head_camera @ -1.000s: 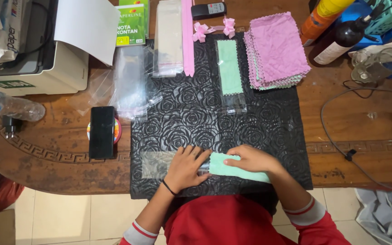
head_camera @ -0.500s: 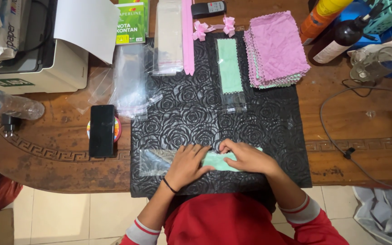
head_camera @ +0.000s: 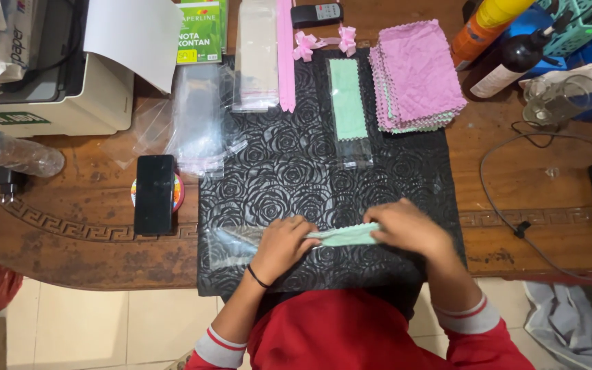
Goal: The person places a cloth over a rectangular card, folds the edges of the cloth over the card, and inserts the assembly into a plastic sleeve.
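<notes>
A mint-green cloth, folded into a narrow strip, lies between my hands on the black rose-embossed mat. My right hand grips its right end. My left hand pinches the strip's left end at the mouth of a clear plastic sleeve that lies flat to the left. A black band sits on my left wrist. Further up the mat lies a green cloth packed in a clear sleeve.
A stack of pink and green cloths sits at the mat's top right, with clear sleeves and a pink strip at the top left. A black phone, a plastic bottle, a printer, spray bottles and a cable lie on the wooden table.
The green cloth, flat and wider a second ago, is now folded into a narrow strip. Both hands have drawn together around it, at the clear sleeve's mouth.
</notes>
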